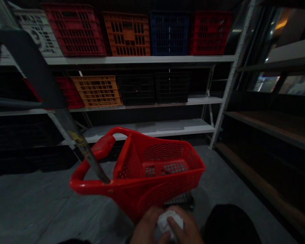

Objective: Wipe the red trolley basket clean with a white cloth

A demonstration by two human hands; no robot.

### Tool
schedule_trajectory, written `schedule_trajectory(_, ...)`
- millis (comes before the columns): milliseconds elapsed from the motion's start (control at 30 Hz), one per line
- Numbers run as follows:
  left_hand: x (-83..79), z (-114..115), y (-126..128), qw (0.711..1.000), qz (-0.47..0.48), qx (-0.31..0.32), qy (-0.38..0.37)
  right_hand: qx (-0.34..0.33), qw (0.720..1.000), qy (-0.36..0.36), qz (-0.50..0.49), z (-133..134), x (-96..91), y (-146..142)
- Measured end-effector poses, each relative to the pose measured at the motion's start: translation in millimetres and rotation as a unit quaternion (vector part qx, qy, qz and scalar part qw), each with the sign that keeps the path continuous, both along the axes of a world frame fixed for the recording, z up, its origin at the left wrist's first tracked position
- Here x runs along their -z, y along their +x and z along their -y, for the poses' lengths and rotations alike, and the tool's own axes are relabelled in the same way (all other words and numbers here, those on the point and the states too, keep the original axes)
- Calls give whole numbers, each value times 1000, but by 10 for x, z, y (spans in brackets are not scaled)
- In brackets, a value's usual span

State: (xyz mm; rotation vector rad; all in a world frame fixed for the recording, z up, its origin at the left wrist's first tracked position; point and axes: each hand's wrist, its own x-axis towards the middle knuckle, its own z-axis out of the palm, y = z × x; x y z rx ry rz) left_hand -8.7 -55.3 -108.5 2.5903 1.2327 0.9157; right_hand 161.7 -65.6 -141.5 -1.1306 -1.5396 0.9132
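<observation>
At the bottom of the head view, my left hand [145, 226] and my right hand [186, 227] come together around a crumpled white cloth or tissue [164, 220]; which of the two it is I cannot tell. Fingers of both hands are closed on it. Just beyond them stands a red plastic shopping cart [165, 181] with perforated sides and an open basket. A metal pole [87, 150] with a dark grey plastic fitting [38, 67] rises from the cart's handle end toward the upper left.
White shelving [147, 60] behind the cart bears several plastic crates, among them an orange crate [127, 34] and a blue crate [169, 33]. Dark wooden shelves [271, 127] run along the right. Grey floor [22, 203] lies around the cart, and a dark rounded shape [231, 225] is at lower right.
</observation>
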Motion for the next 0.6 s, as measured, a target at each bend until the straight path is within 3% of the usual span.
schedule_trajectory(100, -188, -257, 73, 988, -55, -41, 136, 89, 992, -53, -70, -23, -75, 308)
schedule_trajectory(167, -342, -495, 110, 975, -102, -66, 185, 162, 976, -64, -130, -76, -113, 545)
schedule_trajectory(267, -485, -815, 132, 966, -163, -94, 175, 238, 952, -56, -184, -173, -164, 872)
schedule_trajectory(367, -470, -990, 154, 977, -142, -99, 124, 213, 957, -68, -187, -206, -289, 1092)
schedule_trajectory(433, -406, -1053, 269, 994, -42, -89, 56, 168, 968, -70, -172, -176, -436, 1139)
schedule_trajectory(500, -341, -1088, 546, 989, 110, -1, -95, 151, 977, -33, -145, -147, -611, 1115)
schedule_trajectory(533, -318, -1090, 745, 963, 173, 72, -193, 151, 982, 5, -111, -145, -699, 1097)
schedule_trajectory(600, -299, -1058, 1207, 882, 280, 138, -355, 152, 985, 74, 19, -175, -856, 1122)
